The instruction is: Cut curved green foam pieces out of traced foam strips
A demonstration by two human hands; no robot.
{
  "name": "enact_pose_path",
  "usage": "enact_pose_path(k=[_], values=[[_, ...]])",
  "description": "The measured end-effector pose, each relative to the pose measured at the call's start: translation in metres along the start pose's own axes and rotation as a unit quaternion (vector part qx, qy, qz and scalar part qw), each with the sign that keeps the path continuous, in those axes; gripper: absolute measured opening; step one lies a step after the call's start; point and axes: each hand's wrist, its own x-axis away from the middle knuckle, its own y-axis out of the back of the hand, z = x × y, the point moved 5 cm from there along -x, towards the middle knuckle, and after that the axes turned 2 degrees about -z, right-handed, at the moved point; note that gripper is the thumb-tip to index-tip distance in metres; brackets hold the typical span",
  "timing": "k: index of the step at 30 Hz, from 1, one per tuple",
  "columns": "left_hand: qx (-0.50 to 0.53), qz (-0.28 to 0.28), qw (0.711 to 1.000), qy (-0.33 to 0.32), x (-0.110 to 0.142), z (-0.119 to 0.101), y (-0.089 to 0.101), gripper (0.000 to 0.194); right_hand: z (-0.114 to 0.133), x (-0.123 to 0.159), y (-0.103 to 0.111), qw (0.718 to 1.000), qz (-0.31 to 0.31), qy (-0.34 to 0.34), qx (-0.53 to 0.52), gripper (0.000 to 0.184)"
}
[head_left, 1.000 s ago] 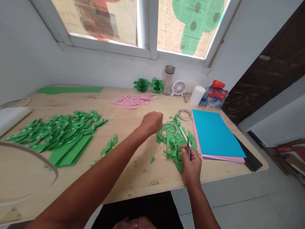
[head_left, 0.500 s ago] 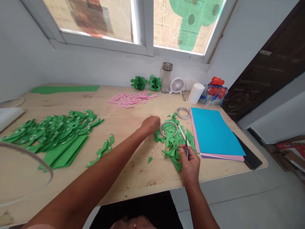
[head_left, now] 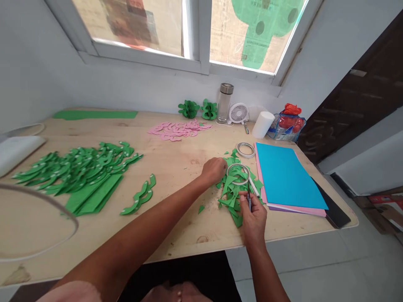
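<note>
Two bare hands over a pale wood counter (head_left: 176, 153), both right of the frame's center. Right hand (head_left: 253, 216), lower right of center: fingers closed around slim scissors (head_left: 249, 199), the narrow dark blades pointing to the top of the frame. Left hand (head_left: 214, 171), just right of center: knuckles up, fingers curled narrow at the left edge of a heap of green scraps (head_left: 231, 196); fingertips hidden, cannot tell whether they pinch anything. Tape ring (head_left: 238, 183) lies flat on the heap, just beside the left hand; white pen (head_left: 253, 187) slants close to its right side. Second ring (head_left: 246, 155) a little above, near the top of the heap. One small green triangle (head_left: 200, 209) apart, below the left hand. Right of frame: paper stack, blue sheet (head_left: 289, 176) uppermost, pink and purple edges showing below. Left of frame: a large spread of wavy green cutouts (head_left: 78, 167) with pale marks, folded green strips (head_left: 94, 196) at its lower edge; a few more wavy pieces (head_left: 141, 196) nearer center, by the left forearm. Upper center: pink cutouts (head_left: 179, 131), with two green paper ornaments (head_left: 189, 109) standing behind them, near the wall.
</note>
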Motion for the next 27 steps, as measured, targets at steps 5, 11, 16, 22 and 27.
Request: enact_pose_path(k=[5,11,16,22,27], values=[[-0.034,-0.069,0.997,0.003,0.025,0.019,0.031,0.034,0.0,0.0,0.0,1.0,0.002,-0.005,0.007,0.035],[-0.111,-0.002,0.989,0.101,0.046,0.095,0.06,0.02,-0.001,0.001,0.001,1.0,-0.002,-0.001,0.004,0.037],[-0.124,0.04,0.986,0.108,0.048,0.109,0.049,0.032,0.0,0.001,0.0,1.0,-0.002,0.006,-0.002,0.035],[-0.082,0.027,0.996,0.033,0.038,0.071,0.046,0.017,0.002,0.001,0.0,1.0,-0.005,0.005,-0.001,0.035],[-0.016,-0.003,0.999,-0.036,0.018,0.019,0.039,0.026,0.001,0.0,0.0,1.0,-0.01,0.017,-0.008,0.035]])
